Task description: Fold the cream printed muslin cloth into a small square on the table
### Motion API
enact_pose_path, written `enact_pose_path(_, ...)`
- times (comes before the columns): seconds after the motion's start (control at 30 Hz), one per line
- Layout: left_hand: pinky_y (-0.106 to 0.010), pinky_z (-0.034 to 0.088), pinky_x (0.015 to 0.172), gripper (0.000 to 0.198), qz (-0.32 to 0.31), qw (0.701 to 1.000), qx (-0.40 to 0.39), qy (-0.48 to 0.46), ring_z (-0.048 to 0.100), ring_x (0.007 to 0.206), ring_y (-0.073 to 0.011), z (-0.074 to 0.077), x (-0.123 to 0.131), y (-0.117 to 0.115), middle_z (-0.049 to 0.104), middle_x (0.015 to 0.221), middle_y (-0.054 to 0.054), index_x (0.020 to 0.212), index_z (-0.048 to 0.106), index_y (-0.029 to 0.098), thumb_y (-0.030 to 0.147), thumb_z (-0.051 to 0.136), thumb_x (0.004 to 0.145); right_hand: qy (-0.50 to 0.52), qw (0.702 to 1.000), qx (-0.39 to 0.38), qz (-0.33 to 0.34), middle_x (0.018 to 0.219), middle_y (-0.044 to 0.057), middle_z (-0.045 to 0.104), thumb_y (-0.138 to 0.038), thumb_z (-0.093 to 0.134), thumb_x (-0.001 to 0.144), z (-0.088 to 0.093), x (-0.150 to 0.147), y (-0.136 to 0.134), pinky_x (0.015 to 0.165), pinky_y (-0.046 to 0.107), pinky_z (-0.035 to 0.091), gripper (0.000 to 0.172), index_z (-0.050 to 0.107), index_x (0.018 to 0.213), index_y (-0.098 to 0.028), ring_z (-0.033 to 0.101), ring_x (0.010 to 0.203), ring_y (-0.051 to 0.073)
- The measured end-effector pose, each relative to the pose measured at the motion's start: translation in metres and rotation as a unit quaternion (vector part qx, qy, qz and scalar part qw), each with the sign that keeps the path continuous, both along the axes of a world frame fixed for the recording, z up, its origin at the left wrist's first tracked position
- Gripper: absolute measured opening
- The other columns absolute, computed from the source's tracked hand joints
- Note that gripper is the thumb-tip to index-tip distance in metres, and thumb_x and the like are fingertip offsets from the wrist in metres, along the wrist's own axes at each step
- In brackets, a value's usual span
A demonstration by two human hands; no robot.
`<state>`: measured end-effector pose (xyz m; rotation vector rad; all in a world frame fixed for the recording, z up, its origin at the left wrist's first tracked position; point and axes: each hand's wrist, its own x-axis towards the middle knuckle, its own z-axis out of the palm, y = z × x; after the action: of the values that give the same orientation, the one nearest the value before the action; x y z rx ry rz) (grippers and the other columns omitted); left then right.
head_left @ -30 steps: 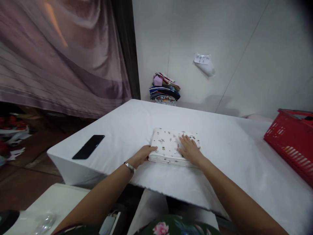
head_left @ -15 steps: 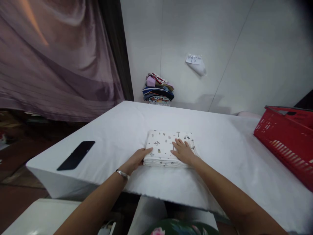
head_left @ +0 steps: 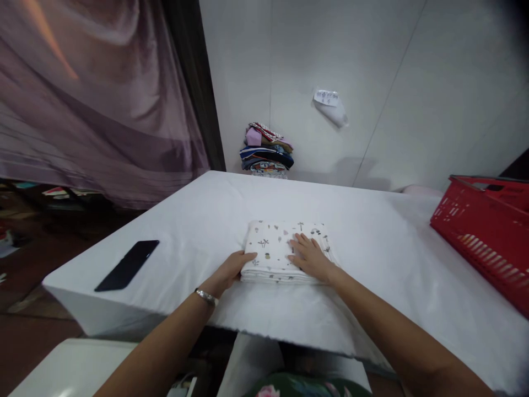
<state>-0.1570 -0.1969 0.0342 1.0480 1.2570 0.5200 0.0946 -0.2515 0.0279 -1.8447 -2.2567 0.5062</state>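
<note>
A white cloth (head_left: pixel 270 242) printed with small grey plants and other motifs lies folded into a thick, many-layered rectangle. My left hand (head_left: pixel 233 268) grips its left edge near the front corner, thumb on top and the other fingers at the side, partly hidden. Flat on the right part of the cloth rests my right hand (head_left: pixel 312 256), its fingers slightly spread and holding nothing. A silvery bracelet (head_left: pixel 206 296) circles my left wrist.
The cloth lies on a white-covered table (head_left: pixel 198 220). A dark flat phone-like object (head_left: pixel 127 266) lies at the left, a red basket (head_left: pixel 483 231) at the right. Folded clothes (head_left: pixel 268 151) are stacked beyond the far edge. A white stool-like surface (head_left: pixel 74 366) stands front left.
The view has shifted very slightly. Both hands keep their places on the folded cloth.
</note>
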Motion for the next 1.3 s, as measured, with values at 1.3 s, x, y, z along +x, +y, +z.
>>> enact_pose_path(1.3, -0.027, 0.051, 0.068, 0.022, 0.026, 0.960, -0.075, -0.268, 0.064, 0.071, -0.0177, 0.030, 0.026, 0.007, 0.070, 0.084, -0.012, 0.094, 0.063, 0.004, 0.016, 0.050, 0.081, -0.071, 0.964, 0.256, 0.002, 0.129, 0.016, 0.050, -0.018, 0.058, 0.076, -0.008, -0.023, -0.041, 0.098, 0.046, 0.030, 0.083, 0.012, 0.146, -0.016, 0.043, 0.118, 0.028)
